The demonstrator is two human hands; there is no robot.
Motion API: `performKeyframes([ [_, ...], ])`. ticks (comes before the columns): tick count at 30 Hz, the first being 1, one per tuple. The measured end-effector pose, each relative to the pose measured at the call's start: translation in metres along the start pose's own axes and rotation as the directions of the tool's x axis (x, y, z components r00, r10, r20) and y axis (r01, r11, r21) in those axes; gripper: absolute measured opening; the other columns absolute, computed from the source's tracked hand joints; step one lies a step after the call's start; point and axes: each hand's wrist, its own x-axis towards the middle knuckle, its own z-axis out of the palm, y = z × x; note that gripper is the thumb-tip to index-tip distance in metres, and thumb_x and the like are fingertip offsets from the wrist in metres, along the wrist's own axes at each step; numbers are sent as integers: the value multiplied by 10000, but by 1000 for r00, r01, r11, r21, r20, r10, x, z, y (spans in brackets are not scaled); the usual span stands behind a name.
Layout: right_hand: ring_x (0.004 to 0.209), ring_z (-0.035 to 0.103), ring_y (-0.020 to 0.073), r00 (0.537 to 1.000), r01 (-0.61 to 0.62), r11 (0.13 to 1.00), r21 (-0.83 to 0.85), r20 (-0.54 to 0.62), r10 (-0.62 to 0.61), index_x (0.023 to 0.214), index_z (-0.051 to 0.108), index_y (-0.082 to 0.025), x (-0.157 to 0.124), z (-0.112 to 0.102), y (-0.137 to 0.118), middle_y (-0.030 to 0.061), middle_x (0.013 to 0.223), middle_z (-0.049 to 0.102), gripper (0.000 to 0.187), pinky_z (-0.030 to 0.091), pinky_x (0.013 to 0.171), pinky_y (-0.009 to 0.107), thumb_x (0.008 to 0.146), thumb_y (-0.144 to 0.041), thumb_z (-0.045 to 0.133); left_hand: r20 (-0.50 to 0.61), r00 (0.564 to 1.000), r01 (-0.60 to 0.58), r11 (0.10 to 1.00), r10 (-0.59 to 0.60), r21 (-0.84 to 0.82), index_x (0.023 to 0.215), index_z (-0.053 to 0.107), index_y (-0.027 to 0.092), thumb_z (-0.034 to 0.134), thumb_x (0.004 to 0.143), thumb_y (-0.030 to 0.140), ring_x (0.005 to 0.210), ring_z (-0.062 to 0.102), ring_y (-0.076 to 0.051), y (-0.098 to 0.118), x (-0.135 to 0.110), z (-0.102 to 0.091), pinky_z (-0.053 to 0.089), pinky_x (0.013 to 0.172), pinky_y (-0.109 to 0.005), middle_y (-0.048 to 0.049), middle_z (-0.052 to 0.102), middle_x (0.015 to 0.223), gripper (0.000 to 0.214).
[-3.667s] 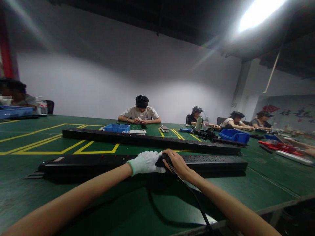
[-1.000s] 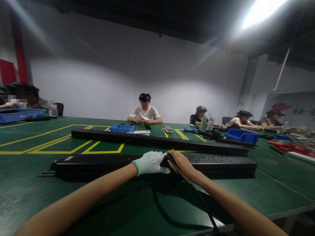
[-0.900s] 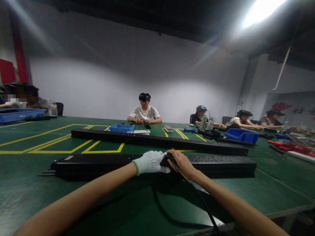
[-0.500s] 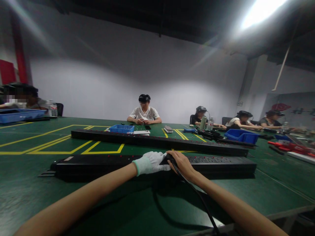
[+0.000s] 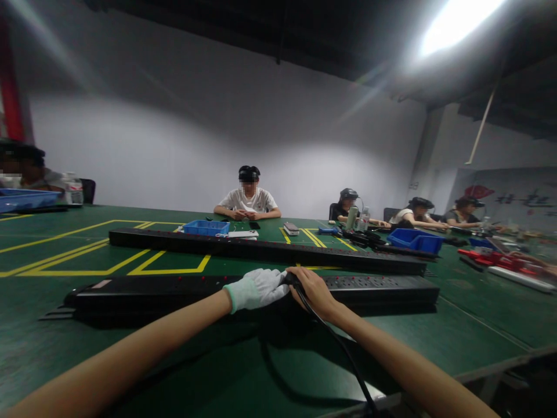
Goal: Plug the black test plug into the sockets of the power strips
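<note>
A long black power strip (image 5: 148,290) with red dots and a row of sockets lies crosswise before me. Over its middle, my right hand (image 5: 314,291), bare, is wrapped round a black plug (image 5: 289,279). From it a black cable (image 5: 343,342) runs down past my wrist toward the table's near edge. My left hand (image 5: 257,289), in a white glove with a mint cuff, has its fingers closed against the plug's left side, above the strip. Where the plug meets the sockets is hidden by my fingers.
A second power strip (image 5: 261,249) lies farther back on the green table (image 5: 209,371). Behind it are a blue bin (image 5: 206,227), a white phone (image 5: 242,234) and a seated person (image 5: 249,200). Blue bins (image 5: 415,240), red tools (image 5: 500,261) and other people are to the right.
The view has shifted slightly, so the scene sits farther left. My left thumb has drawn in closer to the plug; the right hand keeps its grip.
</note>
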Motion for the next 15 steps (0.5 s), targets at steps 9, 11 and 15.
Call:
performKeyframes([
  [9,1010,547,209,1000,-7,1000,-7,11,7,1221,445,-195,0,-1,0,91,1127,575,370,439,893,358,854,-193,494,-30,999,17,1000,-16,18,1040,513,154,73,913,563,799,591,-217,1,1,3,434,739,-344,-101,609,885,613],
  [11,1010,548,209,1000,-8,1000,-6,7,8,1211,448,-194,0,-1,0,92,1122,577,357,440,893,359,857,-201,494,-31,999,13,1000,-13,6,1046,512,159,85,914,561,800,591,-217,0,1,3,436,739,-345,-100,607,891,602],
  [15,1009,551,210,1000,-4,1000,-1,3,4,1203,449,-193,0,-1,-1,95,1124,576,350,441,896,364,856,-206,495,-19,1000,7,1000,-7,7,1063,502,170,118,928,531,817,588,-209,-1,1,3,438,759,-343,-94,602,908,544],
])
